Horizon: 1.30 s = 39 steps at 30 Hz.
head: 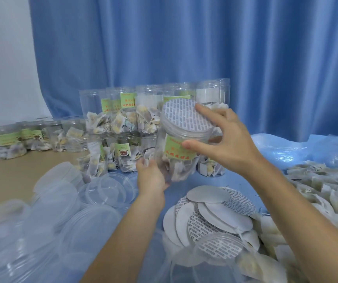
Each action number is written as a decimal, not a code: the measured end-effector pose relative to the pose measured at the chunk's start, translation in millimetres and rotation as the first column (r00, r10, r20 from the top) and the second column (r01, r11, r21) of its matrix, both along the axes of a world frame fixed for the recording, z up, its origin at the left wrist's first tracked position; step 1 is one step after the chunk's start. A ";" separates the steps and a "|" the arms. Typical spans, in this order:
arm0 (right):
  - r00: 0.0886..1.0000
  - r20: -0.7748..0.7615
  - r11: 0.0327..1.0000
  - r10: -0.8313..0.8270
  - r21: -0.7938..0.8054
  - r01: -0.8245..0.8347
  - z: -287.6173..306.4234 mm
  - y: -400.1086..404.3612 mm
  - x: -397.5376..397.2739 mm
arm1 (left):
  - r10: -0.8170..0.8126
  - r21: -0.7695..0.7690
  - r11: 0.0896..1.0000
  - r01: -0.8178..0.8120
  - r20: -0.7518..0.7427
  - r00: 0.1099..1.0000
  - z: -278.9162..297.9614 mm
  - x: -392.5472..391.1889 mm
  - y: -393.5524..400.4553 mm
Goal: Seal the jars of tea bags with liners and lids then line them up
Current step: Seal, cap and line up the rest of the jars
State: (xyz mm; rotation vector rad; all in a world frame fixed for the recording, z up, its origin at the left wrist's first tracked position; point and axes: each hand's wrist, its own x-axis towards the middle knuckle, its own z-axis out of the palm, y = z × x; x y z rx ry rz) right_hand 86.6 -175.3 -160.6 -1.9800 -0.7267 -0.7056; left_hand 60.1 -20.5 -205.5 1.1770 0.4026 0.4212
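So a clear plastic jar [181,148] of tea bags is being held up off the table, tilted a bit, pretty much dead centre of the view. It's gripped low down at its base by the left hand [150,176], fingers curled round the bottom edge. A round liner [188,117] with a printed grey pattern is laid across the jar's mouth. The right hand [228,139] is spread fairly wide at about 3 o'clock of the jar: the index fingertip is set on the liner's edge, the thumb is pressed against the green label on the jar's side, and the other fingers are hidden behind the jar, so what they're doing can't be told.

At 12 o'clock from the held jar, more jars with green labels [135,123] are stacked two high against a blue curtain [184,41], no lids on them as far as can be seen. A few shorter ones [31,137] are lined up way over at 9 o'clock, a bit blurry.

At 6 o'clock, a loose heap of spare liners [209,213] is piled up, some printed side up, some plain silver. Clear lids [66,203] are scattered at 7 to 8 o'clock, and loose tea bags [327,193] are heaped at 4 o'clock.
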 end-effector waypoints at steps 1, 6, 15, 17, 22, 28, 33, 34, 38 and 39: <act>0.999 0.035 1.000 -0.008 -0.012 0.008 2.0 3.6 -2.2 | 0.014 0.164 0.986 -0.017 0.019 1.000 7.0 -1.7 0.8; 0.992 0.125 0.999 0.028 0.027 -0.032 23.8 34.7 -21.8 | -0.089 0.535 0.844 0.038 0.070 0.994 51.9 -24.4 8.0; 0.985 0.063 0.981 0.160 0.102 -0.166 66.6 139.1 -80.7 | 0.111 0.679 0.711 -0.183 0.148 0.983 87.9 -103.9 110.0; 0.977 -0.021 0.969 0.213 0.131 -0.209 69.3 174.2 -97.3 | 0.182 0.686 0.685 -0.245 0.165 0.970 87.6 -127.2 141.7; 0.866 -0.128 0.868 0.483 0.206 -0.453 60.6 263.1 -133.3 | 0.362 0.688 0.642 -0.338 0.117 0.925 73.5 -183.9 219.0; 0.797 -0.148 0.809 0.586 0.164 -0.564 36.7 349.3 -162.6 | 0.481 0.699 0.620 -0.358 0.022 0.877 45.6 -231.0 291.5; 0.812 -0.201 0.828 0.549 -0.008 -0.561 12.0 399.9 -163.0 | 0.496 0.696 0.650 -0.305 -0.084 0.864 18.0 -243.0 330.9; 0.816 -0.223 0.833 0.534 -0.031 -0.553 6.6 407.9 -161.5 | 0.500 0.692 0.656 -0.301 -0.100 0.860 12.4 -242.9 336.2; 0.774 -0.273 0.800 0.572 -0.026 -0.600 -6.9 425.0 -152.7 | 0.444 0.652 0.717 -0.247 -0.154 0.883 -1.8 -236.2 352.9; 0.766 -0.280 0.796 0.578 -0.015 -0.606 -7.0 427.9 -147.0 | 0.436 0.645 0.726 -0.239 -0.163 0.885 -3.1 -231.1 356.9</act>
